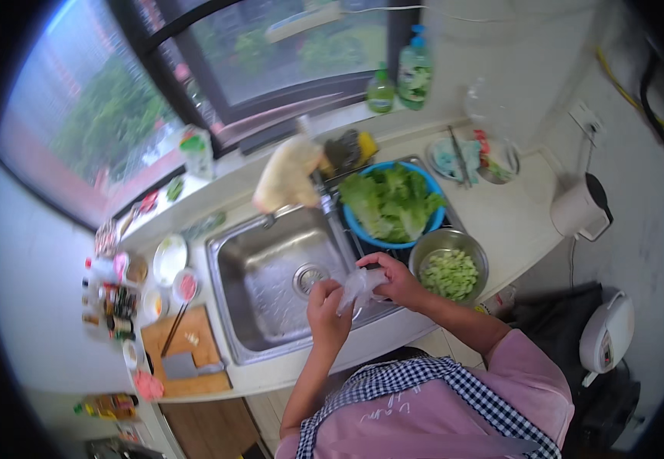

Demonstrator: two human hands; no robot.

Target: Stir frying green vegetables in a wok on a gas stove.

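Note:
Over the front right part of the sink point(263, 338), a crumpled piece of clear plastic film or bag point(360, 287) is stretched between my two hands. My left hand point(329, 324) pinches its left side between thumb and fingers. On the other side, my right hand point(404, 282) grips it, with the index finger extended. Just right of that hand stands a steel bowl point(481, 246) of chopped green vegetable point(451, 275). Behind it, a blue basin point(436, 221) holds leafy lettuce point(389, 201). The sink's drain strainer point(310, 278) shows between my hands and the back wall.
Left of the sink, a cutting board point(203, 327) carries a cleaver point(180, 365) and chopsticks point(174, 330). Small bowls, including one with pink minced food point(185, 285), stand behind it. A pale cloth point(289, 172) hangs over the faucet area. An electric kettle point(577, 206) stands far right.

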